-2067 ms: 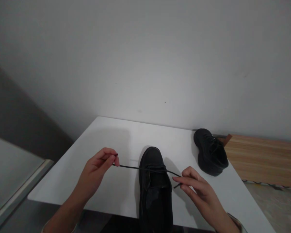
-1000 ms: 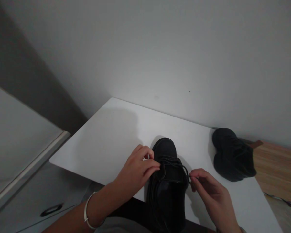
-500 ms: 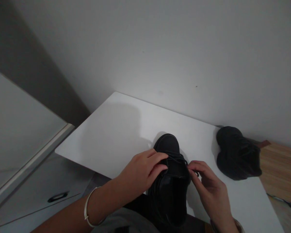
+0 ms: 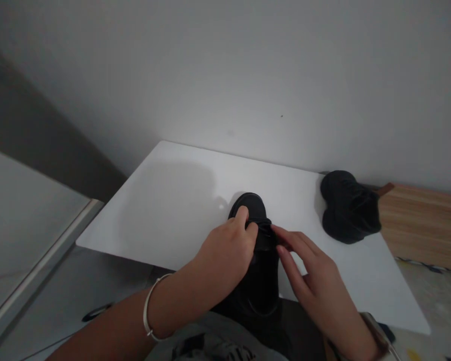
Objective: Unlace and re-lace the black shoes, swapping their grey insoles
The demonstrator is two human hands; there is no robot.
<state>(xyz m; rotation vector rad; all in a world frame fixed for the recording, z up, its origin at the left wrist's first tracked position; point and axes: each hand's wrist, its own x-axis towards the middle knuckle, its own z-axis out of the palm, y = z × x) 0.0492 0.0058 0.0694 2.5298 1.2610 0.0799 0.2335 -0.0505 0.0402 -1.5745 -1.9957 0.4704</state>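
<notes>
A black lace-up shoe (image 4: 266, 243) rests near the front edge of the white table, toe pointing away from me and its opening facing me. My left hand (image 4: 227, 245) reaches over it from the left, fingers bent and closed on the dark shoelace (image 4: 263, 224) near the toe; the fingertips are partly hidden. On the opposite side, my right hand (image 4: 313, 268) has its thumb and forefinger at the shoe's right lacing edge, gripping there. Whether a lace end lies between those fingertips, I cannot tell. The other black shoe (image 4: 349, 208) sits at the table's right, near the wall.
The white table (image 4: 165, 200) stands against a pale wall (image 4: 229, 75). A wood-grain board (image 4: 424, 225) lies beyond its right end. At the left is a white cabinet (image 4: 33, 215), with a dark oval handle (image 4: 97, 312) lower down.
My left fingers have moved from the tongue's left side toward the toe and curled over the laces. My right hand remains at the shoe's right edge. The view has shifted slightly.
</notes>
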